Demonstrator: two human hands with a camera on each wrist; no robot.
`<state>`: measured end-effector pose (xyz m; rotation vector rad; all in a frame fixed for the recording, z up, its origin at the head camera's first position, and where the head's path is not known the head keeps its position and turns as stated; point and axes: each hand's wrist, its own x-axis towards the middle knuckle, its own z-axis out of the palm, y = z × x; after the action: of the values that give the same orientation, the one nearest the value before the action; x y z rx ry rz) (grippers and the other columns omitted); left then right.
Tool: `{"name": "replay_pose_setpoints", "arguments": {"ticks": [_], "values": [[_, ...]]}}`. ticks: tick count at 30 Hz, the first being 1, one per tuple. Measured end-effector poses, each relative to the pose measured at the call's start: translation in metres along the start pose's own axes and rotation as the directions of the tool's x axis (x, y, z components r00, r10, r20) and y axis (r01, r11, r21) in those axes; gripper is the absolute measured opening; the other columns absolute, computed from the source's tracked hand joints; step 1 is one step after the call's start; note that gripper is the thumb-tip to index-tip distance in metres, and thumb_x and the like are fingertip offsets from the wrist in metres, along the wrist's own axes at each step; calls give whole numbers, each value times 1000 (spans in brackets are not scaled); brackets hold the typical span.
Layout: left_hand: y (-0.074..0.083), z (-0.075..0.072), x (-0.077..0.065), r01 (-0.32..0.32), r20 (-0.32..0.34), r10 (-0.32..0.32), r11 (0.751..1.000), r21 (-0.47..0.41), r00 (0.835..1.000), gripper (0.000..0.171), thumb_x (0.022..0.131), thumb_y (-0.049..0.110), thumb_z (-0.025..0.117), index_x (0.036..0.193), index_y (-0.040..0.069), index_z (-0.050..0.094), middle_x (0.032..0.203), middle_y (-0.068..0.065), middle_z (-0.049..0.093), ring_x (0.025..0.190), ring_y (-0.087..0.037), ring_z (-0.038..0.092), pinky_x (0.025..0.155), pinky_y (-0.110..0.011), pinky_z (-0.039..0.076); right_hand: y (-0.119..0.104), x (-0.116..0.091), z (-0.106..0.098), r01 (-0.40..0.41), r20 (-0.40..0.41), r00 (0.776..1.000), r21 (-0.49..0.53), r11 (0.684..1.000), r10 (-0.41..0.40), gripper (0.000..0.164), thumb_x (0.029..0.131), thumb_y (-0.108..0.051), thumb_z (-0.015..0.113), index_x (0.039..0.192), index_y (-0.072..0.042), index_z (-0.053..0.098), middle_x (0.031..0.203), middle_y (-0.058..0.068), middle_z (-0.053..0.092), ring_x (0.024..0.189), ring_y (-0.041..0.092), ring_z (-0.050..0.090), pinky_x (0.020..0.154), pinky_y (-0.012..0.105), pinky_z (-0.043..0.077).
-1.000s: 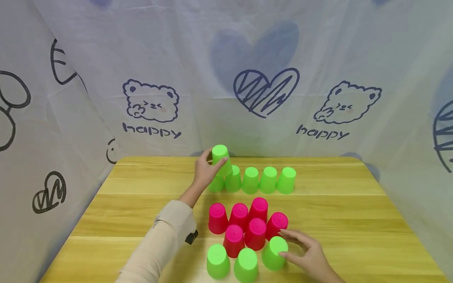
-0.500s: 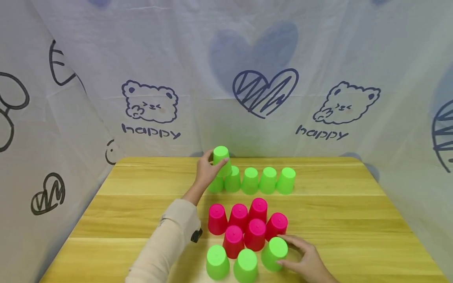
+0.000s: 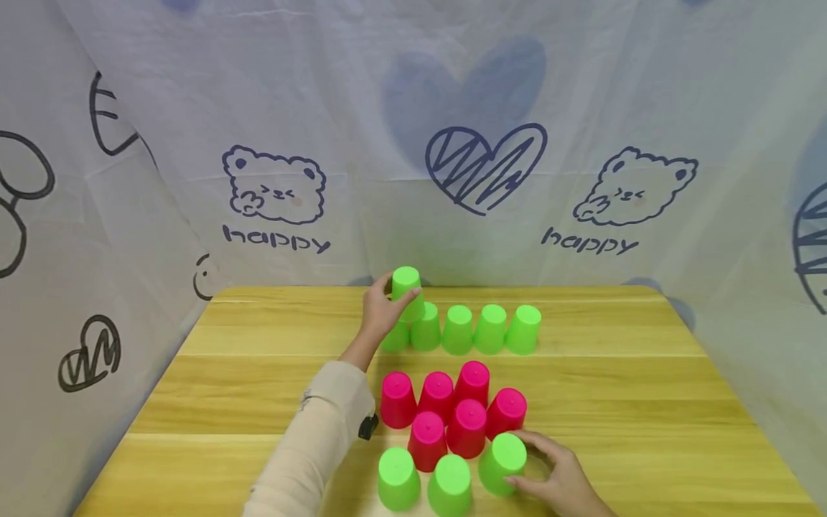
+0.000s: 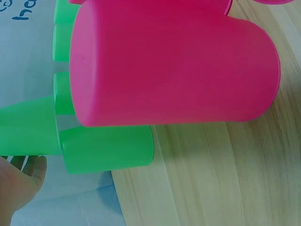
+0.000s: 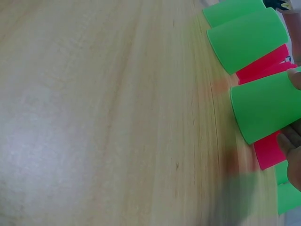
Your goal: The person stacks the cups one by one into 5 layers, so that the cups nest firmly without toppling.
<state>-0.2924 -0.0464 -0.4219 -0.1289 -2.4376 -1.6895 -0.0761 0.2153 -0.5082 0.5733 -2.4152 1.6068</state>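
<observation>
In the head view my left hand (image 3: 381, 310) grips an upside-down green cup (image 3: 407, 291) at the left end of a back row of green cups (image 3: 457, 330). Its rim is level with the tops of the two leftmost cups there; the left wrist view shows the held cup (image 4: 28, 127) right over a lower green cup (image 4: 110, 148). At the front right, thumb and fingers of my right hand (image 3: 561, 477) are round another upside-down green cup (image 3: 502, 463). That cup (image 5: 268, 106) hides part of the fingers in the right wrist view.
Several upside-down red cups (image 3: 466, 429) stand clustered mid-table, between the hands. Two more green cups (image 3: 398, 479) stand at the front, left of the right hand. A printed cloth (image 3: 388, 208) hangs behind the wooden table (image 3: 226, 402).
My left hand has shifted slightly right with its green cup. My right hand's thumb and fingers have come closer round the front green cup. The other cups have not moved.
</observation>
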Motion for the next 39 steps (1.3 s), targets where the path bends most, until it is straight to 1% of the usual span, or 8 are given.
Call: {"name": "replay_pose_setpoints", "arguments": {"ticks": [7,10,12,15,17,22,31,39], "values": [[-1,0,-1,-4,-29,4,1000,-10,1000,55,82,24,71,126,-2,51,119,-20,59,112,-31,55,96,-41,47,-9,2,-5,-92,-5,996,-53,994,92,51,69,-10,80,115,-1,60,110,-11,64,101,-9,54,86,13,48],[-1,1,-1,-3,-38,2,1000,-19,999,55,81,23,71,125,-2,51,118,-20,59,111,-32,55,96,-42,47,-14,5,-10,-121,0,993,-46,992,121,50,70,-11,79,116,-3,59,110,-14,63,99,-8,55,86,13,48],[-2,0,-1,-1,-40,1,1000,-18,999,55,81,23,72,126,-2,51,118,-20,59,111,-32,55,96,-42,47,-18,8,-14,-106,5,994,-23,994,106,50,71,-8,78,116,-1,58,111,-19,61,99,-8,56,86,12,47],[-3,0,-1,-6,-41,6,1000,-14,999,56,81,23,72,126,-2,51,119,-20,59,112,-32,55,97,-42,47,-24,13,-20,-27,8,1000,7,1000,27,48,71,0,75,115,4,56,112,-22,59,99,-7,56,86,11,46],[-4,0,0,-13,-37,12,1000,-14,999,56,80,23,72,127,-2,51,120,-20,58,113,-32,54,97,-42,47,-26,16,-23,29,6,1000,24,999,-30,48,70,5,74,115,7,55,113,-22,59,99,-7,56,87,9,46],[-7,-2,0,-18,-29,18,1000,-7,999,61,79,21,73,130,-2,47,124,-21,56,116,-33,52,99,-43,45,-32,23,-31,96,-7,995,51,994,-96,50,68,11,73,114,8,55,113,-19,60,100,-6,57,86,9,45],[-13,-14,-7,-29,-1,29,1000,11,1000,67,78,21,75,133,0,43,131,-22,51,119,-35,49,101,-46,42,-46,30,-43,91,-8,996,18,996,-91,51,67,11,73,114,8,55,111,-21,61,98,-6,57,85,9,46],[-24,-30,-19,12,7,-12,1000,12,1000,71,77,24,75,135,1,42,132,-22,50,121,-35,48,103,-45,41,-57,41,-51,135,-16,991,54,989,-134,52,67,17,70,115,10,53,113,-19,61,99,-5,58,86,8,46]]}}
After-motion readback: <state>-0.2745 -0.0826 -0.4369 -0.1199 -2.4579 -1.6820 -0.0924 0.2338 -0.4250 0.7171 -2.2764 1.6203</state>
